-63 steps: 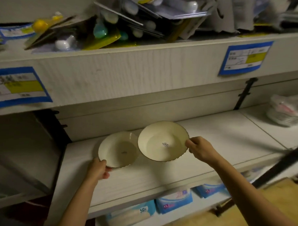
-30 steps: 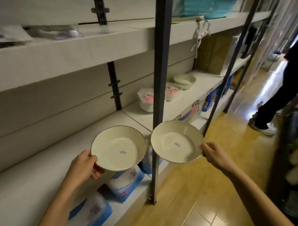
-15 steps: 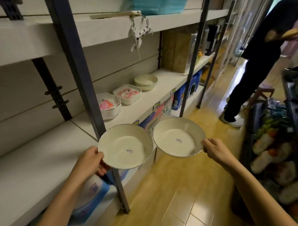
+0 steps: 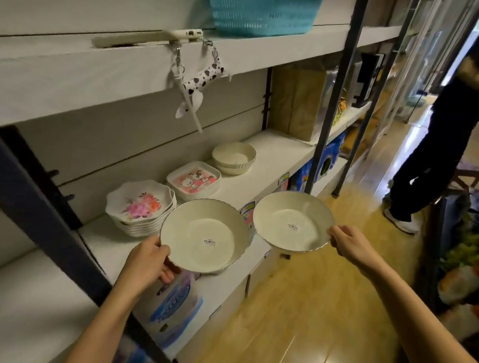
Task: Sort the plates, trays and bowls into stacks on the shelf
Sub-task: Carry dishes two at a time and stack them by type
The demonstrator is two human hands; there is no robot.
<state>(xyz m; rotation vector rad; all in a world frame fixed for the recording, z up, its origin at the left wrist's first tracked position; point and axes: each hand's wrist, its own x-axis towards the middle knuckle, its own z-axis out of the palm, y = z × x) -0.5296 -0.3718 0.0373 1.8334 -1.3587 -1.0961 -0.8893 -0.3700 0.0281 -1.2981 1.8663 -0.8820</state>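
My left hand (image 4: 149, 262) grips the rim of a cream plate with a scalloped edge (image 4: 203, 234), held over the front edge of the white shelf (image 4: 264, 155). My right hand (image 4: 348, 243) pinches a second matching plate (image 4: 291, 222) out over the aisle floor. On the shelf behind them stand a stack of flower-printed plates (image 4: 141, 204), a stack of square cartoon trays (image 4: 194, 180) and a stack of cream bowls (image 4: 234, 156), in a row running away to the right.
A dark shelf upright (image 4: 47, 227) crosses the left foreground and another post (image 4: 332, 95) rises at the right. A teal basket (image 4: 262, 12) sits on the upper shelf. A person in dark trousers (image 4: 437, 140) stands in the aisle. Packaged goods (image 4: 178, 302) fill the lower shelf.
I have turned and walked right along the shelving with both plates. The stacks of plates, trays and bowls are now close, just behind the left plate.
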